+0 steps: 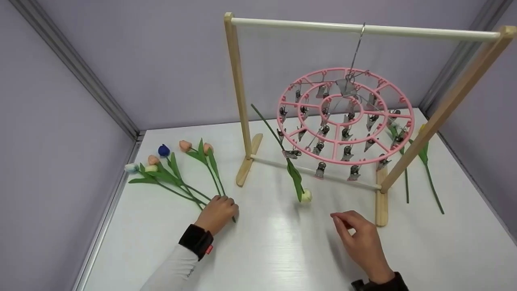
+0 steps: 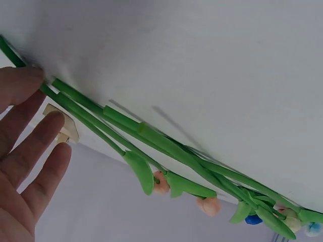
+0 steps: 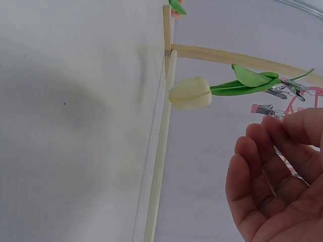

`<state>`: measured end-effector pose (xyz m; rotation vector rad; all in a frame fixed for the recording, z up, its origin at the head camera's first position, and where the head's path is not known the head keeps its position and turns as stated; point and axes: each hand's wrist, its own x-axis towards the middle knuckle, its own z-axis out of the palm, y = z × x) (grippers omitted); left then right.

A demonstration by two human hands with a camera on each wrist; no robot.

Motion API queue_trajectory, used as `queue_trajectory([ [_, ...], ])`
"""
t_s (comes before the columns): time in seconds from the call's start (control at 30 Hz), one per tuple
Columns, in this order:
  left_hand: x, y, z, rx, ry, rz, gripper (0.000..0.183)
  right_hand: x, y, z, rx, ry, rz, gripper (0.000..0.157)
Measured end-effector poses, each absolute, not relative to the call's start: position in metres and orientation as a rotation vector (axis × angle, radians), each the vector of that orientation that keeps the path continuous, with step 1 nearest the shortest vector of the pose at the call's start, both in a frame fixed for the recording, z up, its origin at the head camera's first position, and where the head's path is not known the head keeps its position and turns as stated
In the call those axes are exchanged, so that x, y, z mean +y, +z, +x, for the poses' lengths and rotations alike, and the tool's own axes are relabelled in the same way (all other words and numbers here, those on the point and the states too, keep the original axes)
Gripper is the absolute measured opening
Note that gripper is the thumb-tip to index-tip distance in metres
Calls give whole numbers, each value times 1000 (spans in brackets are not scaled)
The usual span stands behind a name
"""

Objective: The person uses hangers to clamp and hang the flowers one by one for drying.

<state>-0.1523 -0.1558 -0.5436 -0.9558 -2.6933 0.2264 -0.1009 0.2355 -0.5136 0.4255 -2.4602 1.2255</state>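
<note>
Likely the picking step: left grip [image 1: 217, 213] seems to pinch a peach tulip [image 1: 213, 162] by its stem on the worktop [image 1: 274, 254] — right grip [image 1: 360, 244], loosely curled, holds nothing; next calls for lifting toward a bare clip [image 1: 320, 170].

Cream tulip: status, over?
Left hand pinches peach tulip's green stem. Right hand holds nothing. Cream tulip clipped to round pink hanger, bloom down. Crossed green stems beside left hand may snag.

There are nine flowers [image 1: 306, 196], two hands [image 1: 217, 215], two wristbands [image 1: 196, 240], one rack [image 1: 239, 93] and one pink hanger [image 1: 337, 133].
</note>
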Motion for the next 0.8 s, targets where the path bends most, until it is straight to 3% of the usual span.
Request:
queue_trajectory([
  [0.23, -154, -545, -153, -2654, 311, -990, 12, 237, -512, -101, -2463, 1224, 440, 16],
  [0.5, -157, -538, -149, -2599, 248, -1078, 21, 239, -510, -100, -2487, 1238, 446, 16],
  [0.8, -155, -498, -145, -2379, 55, -1039, 27, 241, -506, -99, -2501, 1224, 469, 17],
])
